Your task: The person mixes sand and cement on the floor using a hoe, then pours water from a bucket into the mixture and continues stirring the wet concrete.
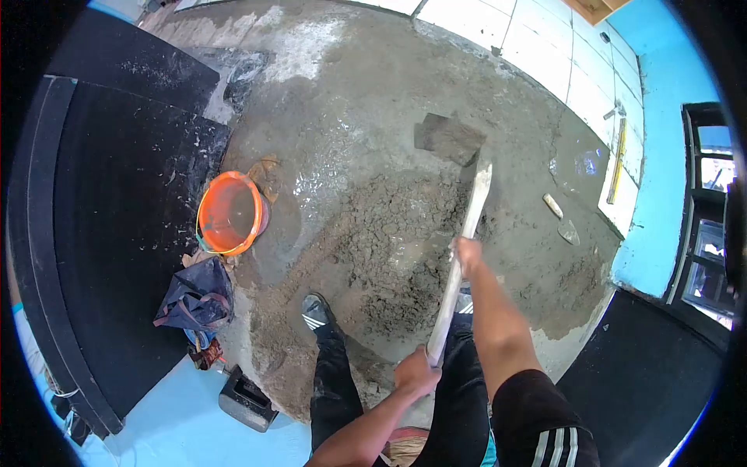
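A long pale wooden handle [459, 272] runs up from between my legs to a flat metal blade [450, 140], which lies on the wet grey floor beyond the mortar pile. My left hand [416, 372] is wrapped round the handle's lower end. Higher up, near its middle, my right hand [467, 255] grips the same handle. The lumpy mortar pile [373, 241] spreads left of the handle, in front of my feet, with a wet patch in it.
An orange bucket [231, 214] stands at the left, above a dark bag [198, 296]. A trowel [569, 230] lies at the right. Further back are white tiles [537, 39] and a yellow level [618, 162]. Black panels [124, 226] flank the left side.
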Action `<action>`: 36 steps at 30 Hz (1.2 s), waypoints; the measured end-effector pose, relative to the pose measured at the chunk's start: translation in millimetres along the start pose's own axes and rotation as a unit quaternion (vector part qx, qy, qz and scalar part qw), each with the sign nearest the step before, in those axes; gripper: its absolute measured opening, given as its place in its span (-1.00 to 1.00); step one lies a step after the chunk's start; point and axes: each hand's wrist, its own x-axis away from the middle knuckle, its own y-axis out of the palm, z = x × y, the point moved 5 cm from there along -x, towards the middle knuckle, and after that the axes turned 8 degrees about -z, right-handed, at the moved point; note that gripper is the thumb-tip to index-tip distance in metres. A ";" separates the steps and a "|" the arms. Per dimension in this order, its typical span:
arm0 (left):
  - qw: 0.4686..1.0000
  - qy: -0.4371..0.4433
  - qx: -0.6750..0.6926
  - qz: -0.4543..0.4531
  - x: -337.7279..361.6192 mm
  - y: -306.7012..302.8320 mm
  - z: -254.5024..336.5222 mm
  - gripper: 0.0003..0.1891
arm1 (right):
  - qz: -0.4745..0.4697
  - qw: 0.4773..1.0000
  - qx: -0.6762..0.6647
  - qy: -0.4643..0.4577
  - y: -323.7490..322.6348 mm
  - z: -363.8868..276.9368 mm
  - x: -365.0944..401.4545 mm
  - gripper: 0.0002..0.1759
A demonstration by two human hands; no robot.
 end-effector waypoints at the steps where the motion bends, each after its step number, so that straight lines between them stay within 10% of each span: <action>1: 1.000 -0.007 0.004 -0.006 5.4 1.4 -5.3 -0.53 | 0.005 0.998 0.058 -0.011 4.2 23.5 -16.6 -0.70; 10: 0.989 -0.084 -0.018 -0.117 94.7 99.6 -124.2 -0.44 | 0.032 0.992 0.102 0.061 26.4 197.6 117.1 -0.73; 14: 0.979 -0.147 -0.003 -0.144 126.2 139.3 -154.5 -0.42 | -0.009 0.997 -0.044 0.069 36.7 139.8 222.6 -0.79; 25: 0.998 -0.048 -0.007 0.030 40.4 33.3 -85.2 -0.53 | -0.041 0.999 -0.030 0.021 62.4 86.2 60.0 -0.79; 28: 0.998 -0.062 -0.003 0.018 59.9 61.7 -108.4 -0.52 | -0.007 0.992 0.116 0.052 62.9 100.3 92.9 -0.75; 36: 0.986 -0.133 0.010 -0.100 133.4 144.8 -154.8 -0.51 | -0.038 0.998 -0.011 0.048 40.6 179.8 193.1 -0.88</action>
